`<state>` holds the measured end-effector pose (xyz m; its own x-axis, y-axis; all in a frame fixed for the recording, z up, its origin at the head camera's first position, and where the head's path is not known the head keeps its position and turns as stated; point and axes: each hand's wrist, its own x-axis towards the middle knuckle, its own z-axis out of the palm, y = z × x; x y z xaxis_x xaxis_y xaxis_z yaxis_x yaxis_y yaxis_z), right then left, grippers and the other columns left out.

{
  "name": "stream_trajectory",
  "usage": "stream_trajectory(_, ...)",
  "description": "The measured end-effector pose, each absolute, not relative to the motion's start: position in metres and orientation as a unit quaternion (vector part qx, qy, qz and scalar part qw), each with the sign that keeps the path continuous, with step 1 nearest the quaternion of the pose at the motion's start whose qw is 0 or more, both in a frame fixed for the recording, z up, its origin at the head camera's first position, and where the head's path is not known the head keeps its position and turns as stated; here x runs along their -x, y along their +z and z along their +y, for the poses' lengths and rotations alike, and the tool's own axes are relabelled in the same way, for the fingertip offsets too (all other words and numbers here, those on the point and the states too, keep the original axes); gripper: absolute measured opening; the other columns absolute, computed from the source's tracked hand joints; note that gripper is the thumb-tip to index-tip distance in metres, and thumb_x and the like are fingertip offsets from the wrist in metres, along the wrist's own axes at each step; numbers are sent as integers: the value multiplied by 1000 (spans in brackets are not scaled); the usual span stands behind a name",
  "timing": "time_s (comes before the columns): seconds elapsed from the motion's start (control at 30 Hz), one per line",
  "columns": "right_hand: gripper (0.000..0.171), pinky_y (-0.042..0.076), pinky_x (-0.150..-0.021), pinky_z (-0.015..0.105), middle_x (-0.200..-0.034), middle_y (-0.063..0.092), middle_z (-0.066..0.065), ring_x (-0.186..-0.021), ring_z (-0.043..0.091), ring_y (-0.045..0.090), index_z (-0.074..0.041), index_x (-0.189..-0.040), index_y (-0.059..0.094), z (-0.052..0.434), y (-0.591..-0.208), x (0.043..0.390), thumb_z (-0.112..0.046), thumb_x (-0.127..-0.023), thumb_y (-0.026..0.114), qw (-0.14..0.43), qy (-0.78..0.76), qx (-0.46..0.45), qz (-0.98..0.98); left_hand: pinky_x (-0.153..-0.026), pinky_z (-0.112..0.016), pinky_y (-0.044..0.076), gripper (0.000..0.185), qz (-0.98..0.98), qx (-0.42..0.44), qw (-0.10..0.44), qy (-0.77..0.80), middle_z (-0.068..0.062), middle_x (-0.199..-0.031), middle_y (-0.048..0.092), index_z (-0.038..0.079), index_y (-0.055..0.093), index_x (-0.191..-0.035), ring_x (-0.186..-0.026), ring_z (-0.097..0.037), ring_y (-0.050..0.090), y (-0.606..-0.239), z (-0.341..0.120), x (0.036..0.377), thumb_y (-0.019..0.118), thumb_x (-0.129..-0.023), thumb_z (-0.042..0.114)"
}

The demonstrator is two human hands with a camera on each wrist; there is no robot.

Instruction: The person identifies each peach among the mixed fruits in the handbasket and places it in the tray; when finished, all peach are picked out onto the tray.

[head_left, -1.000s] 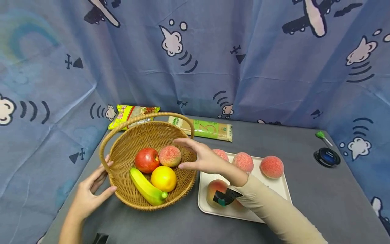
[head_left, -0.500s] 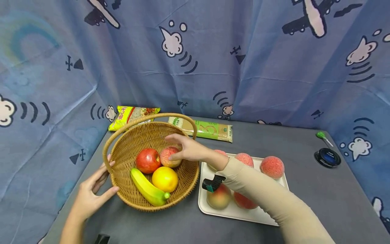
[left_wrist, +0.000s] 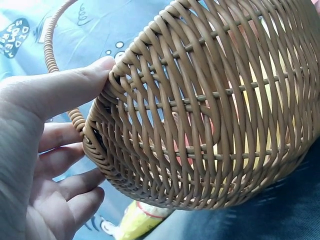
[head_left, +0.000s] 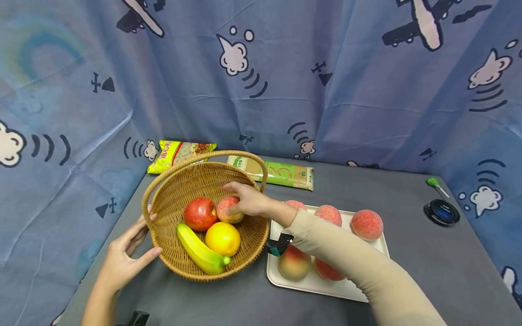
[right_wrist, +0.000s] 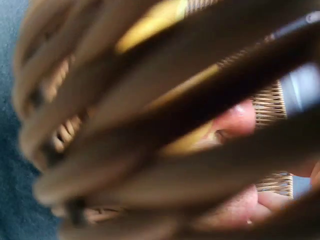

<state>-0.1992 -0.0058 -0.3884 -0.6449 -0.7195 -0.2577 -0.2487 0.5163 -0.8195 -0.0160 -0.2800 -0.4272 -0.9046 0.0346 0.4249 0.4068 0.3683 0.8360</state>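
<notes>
Left of frame centre, the right hand (head_left: pixel 246 201) is reaching over the rim of the wicker basket (head_left: pixel 171 199); its fingers are curling round the peach (head_left: pixel 229 209) lying inside between the red apple (head_left: pixel 200 214) and the lemon (head_left: pixel 222 238); the banana (head_left: pixel 200 251) is lying along the near wall. The left hand (head_left: pixel 124 258) is bracing the basket's left side, fingers spread, thumb pressing the weave. The tray (head_left: pixel 379 246) is sitting at lower right, holding more peaches.

Blue cartoon-print curtain (head_left: pixel 285 81) with planes and clouds, dark grey table (head_left: pixel 367 181)
</notes>
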Motion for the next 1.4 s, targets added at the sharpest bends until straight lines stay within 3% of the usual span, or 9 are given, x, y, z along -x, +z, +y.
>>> stream_trajectory(0.27, 68, 46, -102, 37, -140, 47, 15, -124, 26, 47, -4, -140, 44, -14, -391, 199, 6, -77, 68, 308, -357, 265, 841, -104, -15, 39, 76, -811, 149, 179, -537, -18, -146, 42, -10, 44, -137, -135, -8, 40, -427, -280, 17, 70, -67, -24)
stream_trajectory(0.43, 70, 51, -93, 34, -133, 53, 14, -114, 24, 53, -7, -138, 47, -18, -393, 199, 4, -74, 73, 292, -306, 267, 866, -104, -15, 39, 76, -815, 143, 180, -532, -18, -144, 44, -10, 44, -136, -135, -7, 41, -427, -281, 17, 70, -66, -24)
stream_trajectory(0.57, 66, 51, -94, 35, -130, 55, 13, -114, 24, 54, -7, -136, 49, -19, -392, 198, -4, -76, 76, 276, -277, 281, 877, -104, -16, 40, 76, -818, 136, 178, -530, -20, -144, 44, -11, 44, -136, -134, -8, 42, -427, -282, 16, 70, -66, -24)
stream_trajectory(0.9, 57, 50, -94, 35, -123, 60, 11, -110, 24, 57, -4, -125, 57, -19, -388, 192, -15, -74, 80, 178, -246, 367, 879, -108, -16, 36, 74, -786, 162, 164, -574, -31, -149, 27, -15, 39, -136, -139, -13, 34, -434, -285, 14, 68, -69, -24)
stream_trajectory(1.13, 59, 50, -94, 36, -130, 57, 9, -113, 23, 55, -7, -129, 56, -11, -375, 190, -13, -74, 79, 181, -298, 374, 859, -108, -18, 35, 73, -750, 197, 175, -607, -29, -149, 28, -20, 37, -135, -139, -16, 36, -436, -285, 16, 68, -69, -25)
stream_trajectory(1.4, 58, 50, -90, 27, -123, 61, 3, -106, 16, 57, -14, -125, 58, 5, -367, 187, -18, -72, 81, 171, -379, 370, 831, -109, -19, 34, 72, -726, 227, 187, -622, -27, -150, 28, -23, 35, -133, -139, -18, 35, -439, -286, 20, 68, -69, -25)
